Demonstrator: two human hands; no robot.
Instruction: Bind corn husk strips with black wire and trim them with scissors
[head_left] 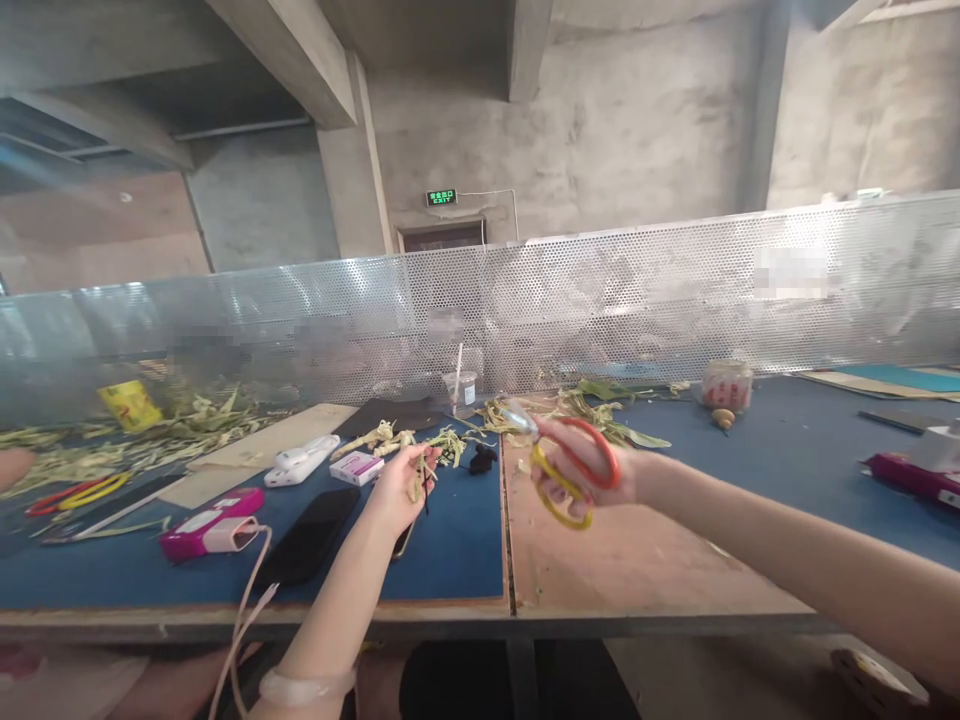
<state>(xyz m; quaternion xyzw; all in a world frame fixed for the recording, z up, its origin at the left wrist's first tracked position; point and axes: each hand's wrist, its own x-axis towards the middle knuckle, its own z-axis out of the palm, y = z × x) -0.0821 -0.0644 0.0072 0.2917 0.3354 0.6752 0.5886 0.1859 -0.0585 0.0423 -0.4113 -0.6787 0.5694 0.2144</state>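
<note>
Slightly left of the middle, my left hand is closed, pinching a small pale-green dried plant piece between thumb and fingers. To its right, my right hand is raised over the bare wooden board, gripping scissors with red and yellow handles. The blades point up and to the left, and motion blurs them. Loose dried plant scraps lie just beyond my left hand, beside a small black bundle that I cannot make out. More dried leaves are heaped behind the scissors.
A black phone, magenta box, small white-pink box and white charger-like device lie left. Another pair of scissors is further left. A plastic cup and jar stand near the perforated metal screen.
</note>
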